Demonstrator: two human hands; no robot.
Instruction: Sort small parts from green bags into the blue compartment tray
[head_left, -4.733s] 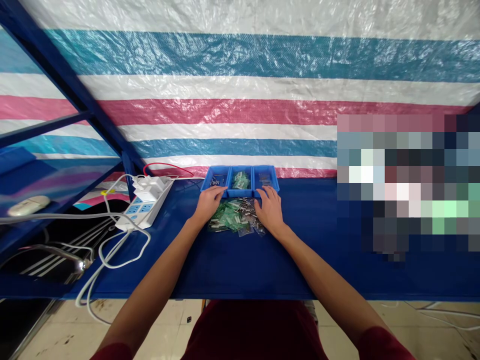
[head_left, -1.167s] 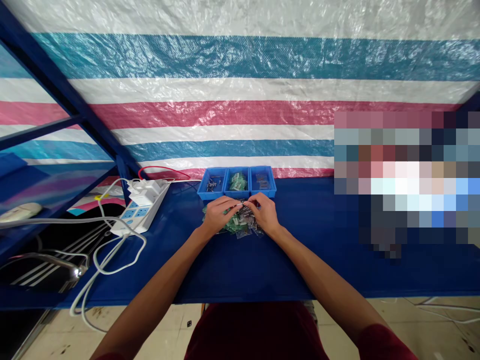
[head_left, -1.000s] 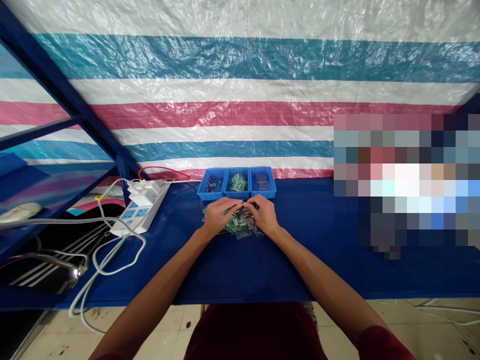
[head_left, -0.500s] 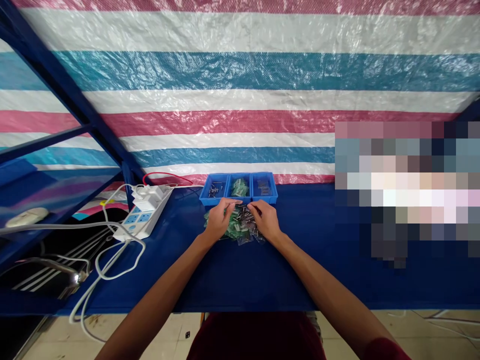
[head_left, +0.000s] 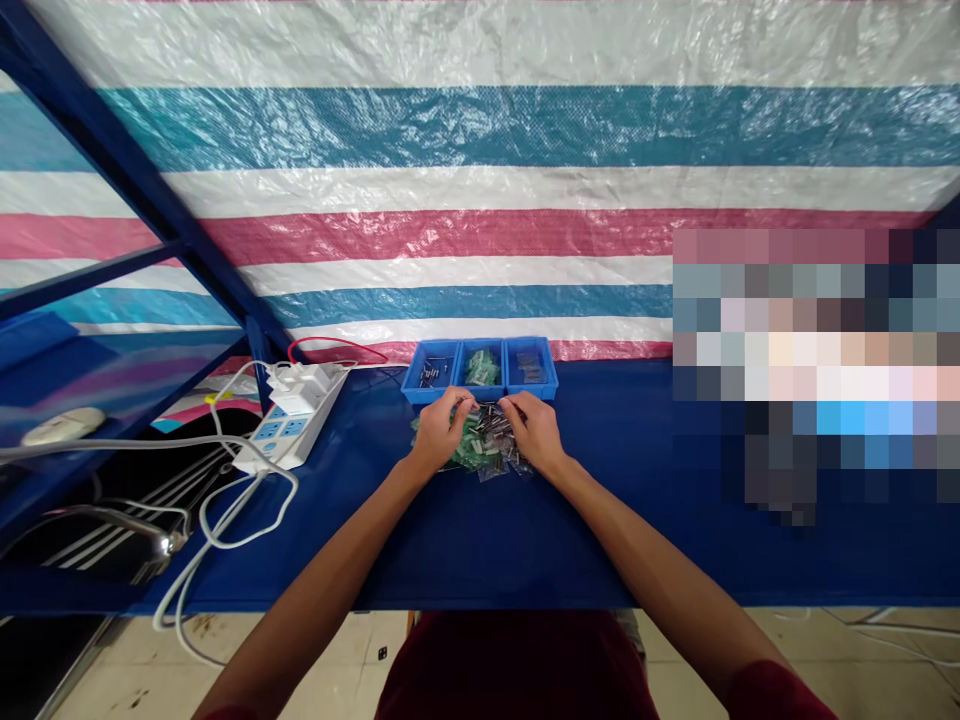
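Observation:
My left hand (head_left: 441,430) is closed in a pinch over the left side of a loose pile. Facing it, my right hand (head_left: 535,432) pinches at the pile's right side; anything between either set of fingertips is too small to make out. Between and below the hands lie green packets (head_left: 469,450) and small clear bags (head_left: 495,466) with dark metal pieces. Just beyond my fingers stand three joined blue bins: the left bin (head_left: 421,394) holds loose screw-like metal pieces, the middle bin (head_left: 481,392) green packets, the right bin (head_left: 531,392) small clear bags.
On the left of the blue table (head_left: 495,550) a white power strip (head_left: 289,428) carries plugged-in adapters (head_left: 298,388), with white cables (head_left: 217,530) looping over the edge. A blue metal frame (head_left: 150,195) rises there. Striped sheeting (head_left: 465,190) hangs behind. A blurred-out area covers the right.
The fingers of my left hand, stretched toward the right before, are now curled into a pinch. My right hand stays nearly in place. The whole view has shifted slightly.

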